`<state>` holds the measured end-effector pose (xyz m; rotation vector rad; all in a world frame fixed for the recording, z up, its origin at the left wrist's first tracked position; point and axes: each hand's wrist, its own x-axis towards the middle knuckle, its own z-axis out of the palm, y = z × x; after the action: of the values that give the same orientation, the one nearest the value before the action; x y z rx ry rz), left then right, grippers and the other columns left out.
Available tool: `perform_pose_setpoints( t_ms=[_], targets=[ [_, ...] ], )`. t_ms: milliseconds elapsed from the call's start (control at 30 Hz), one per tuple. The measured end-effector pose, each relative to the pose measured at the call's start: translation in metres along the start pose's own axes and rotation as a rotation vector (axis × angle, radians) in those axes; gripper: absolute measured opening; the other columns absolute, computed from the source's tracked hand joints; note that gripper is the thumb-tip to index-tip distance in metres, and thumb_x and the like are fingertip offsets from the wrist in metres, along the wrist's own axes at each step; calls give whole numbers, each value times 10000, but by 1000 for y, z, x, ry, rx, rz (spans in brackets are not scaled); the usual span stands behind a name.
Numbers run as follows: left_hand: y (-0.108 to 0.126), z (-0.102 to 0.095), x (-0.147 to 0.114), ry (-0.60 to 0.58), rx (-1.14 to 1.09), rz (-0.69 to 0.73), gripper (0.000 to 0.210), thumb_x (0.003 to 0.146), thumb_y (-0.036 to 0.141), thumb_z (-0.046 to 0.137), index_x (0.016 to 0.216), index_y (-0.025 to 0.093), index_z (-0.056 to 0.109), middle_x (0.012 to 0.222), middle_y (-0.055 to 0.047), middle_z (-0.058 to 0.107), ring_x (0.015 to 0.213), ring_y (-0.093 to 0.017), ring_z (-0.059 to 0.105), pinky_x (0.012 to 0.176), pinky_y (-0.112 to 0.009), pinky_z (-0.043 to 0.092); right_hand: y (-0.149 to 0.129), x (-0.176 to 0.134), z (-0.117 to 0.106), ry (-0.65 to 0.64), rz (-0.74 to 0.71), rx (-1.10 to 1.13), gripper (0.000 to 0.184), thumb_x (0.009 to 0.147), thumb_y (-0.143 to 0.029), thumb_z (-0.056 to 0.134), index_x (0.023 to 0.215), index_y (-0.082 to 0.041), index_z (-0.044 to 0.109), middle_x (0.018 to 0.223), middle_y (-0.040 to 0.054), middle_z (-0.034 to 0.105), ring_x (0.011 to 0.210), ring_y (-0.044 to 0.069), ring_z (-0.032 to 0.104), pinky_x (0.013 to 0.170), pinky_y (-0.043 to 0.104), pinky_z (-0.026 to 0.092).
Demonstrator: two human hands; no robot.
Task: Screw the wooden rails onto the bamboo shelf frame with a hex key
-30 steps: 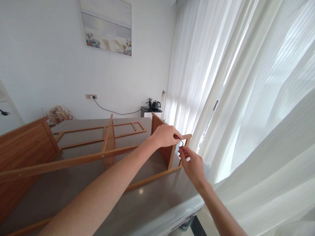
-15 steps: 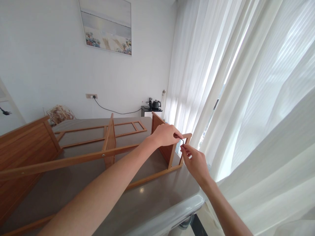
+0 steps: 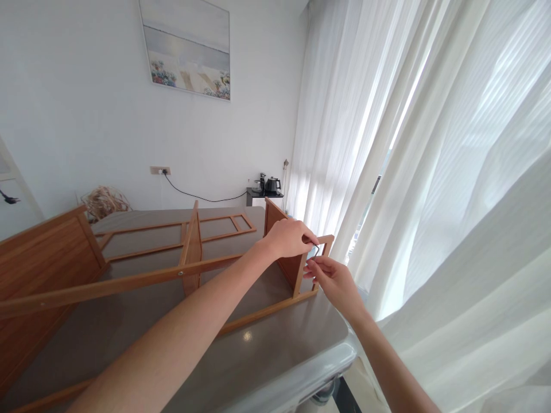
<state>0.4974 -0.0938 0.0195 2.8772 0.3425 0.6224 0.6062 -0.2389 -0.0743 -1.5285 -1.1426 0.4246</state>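
Note:
A wooden shelf rack lies on its side on the table, its boards standing upright between slim rails. Over the rack's right end, my left hand is closed in a pinch around the short end of a thin, dark, bent hex key. My right hand sits just below and to the right, its thumb and fingers closed on the key's lower arm. The screw or hole at the key's tip is hidden behind my left fingers.
The grey-topped table has a clear cover over its front edge. White curtains hang close by my right arm. Beyond the table stand a black kettle on a small cabinet and a bundle of dried stalks.
My right hand has shifted slightly left and down, swinging the hex key's lower arm with it. My left hand stays in nearly the same place over the rack.

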Motion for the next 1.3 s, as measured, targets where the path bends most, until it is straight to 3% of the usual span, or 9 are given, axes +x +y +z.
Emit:
perform_pose_setpoints(
  t_ms=[133, 267, 500, 733, 933, 1300],
  targets=[
    [1, 1, 0, 5, -24, -11, 249, 843, 330, 602, 967, 382, 811, 990, 66, 792, 910, -199, 709, 853, -309, 531, -10, 0, 13, -30, 113, 337, 443, 836, -611, 709, 954, -185, 695, 1010, 96, 750, 868, 220, 733, 732, 293, 547],
    [1, 1, 0, 6, -24, -31, 262, 839, 326, 588, 962, 386, 811, 967, 67, 793, 870, -189, 707, 825, -303, 529, -10, 1, 27, 46, 63, 406, 450, 821, -617, 726, 930, -182, 694, 994, 99, 758, 863, 222, 740, 735, 297, 560],
    [0, 1, 0, -6, -12, -24, 251, 836, 348, 606, 981, 393, 806, 991, 68, 789, 918, -197, 707, 886, -309, 523, 13, -1, 31, 194, -53, 137, 460, 877, -642, 637, 1002, -200, 669, 1015, 119, 763, 921, 264, 746, 815, 371, 591],
    [0, 0, 1, -13, -15, -22, 243, 845, 338, 613, 981, 387, 808, 973, 59, 791, 912, -198, 707, 897, -313, 523, 5, -8, 29, 207, -102, 50, 406, 912, -604, 603, 1002, -213, 669, 1009, 107, 764, 929, 259, 745, 823, 359, 587],
    [1, -1, -1, -9, -19, -16, 250, 863, 356, 593, 990, 386, 807, 983, 61, 790, 915, -200, 708, 875, -310, 534, 13, -4, 17, 304, -171, -286, 325, 969, -527, 526, 985, -245, 686, 907, 50, 768, 852, 221, 740, 738, 307, 543],
    [0, 0, -1, -1, -18, -21, 236, 862, 359, 607, 987, 391, 804, 997, 73, 790, 923, -194, 705, 871, -303, 525, 27, 0, 7, 261, -206, -433, 329, 997, -499, 461, 993, -242, 666, 890, 39, 759, 771, 197, 719, 681, 295, 518]
  ],
)
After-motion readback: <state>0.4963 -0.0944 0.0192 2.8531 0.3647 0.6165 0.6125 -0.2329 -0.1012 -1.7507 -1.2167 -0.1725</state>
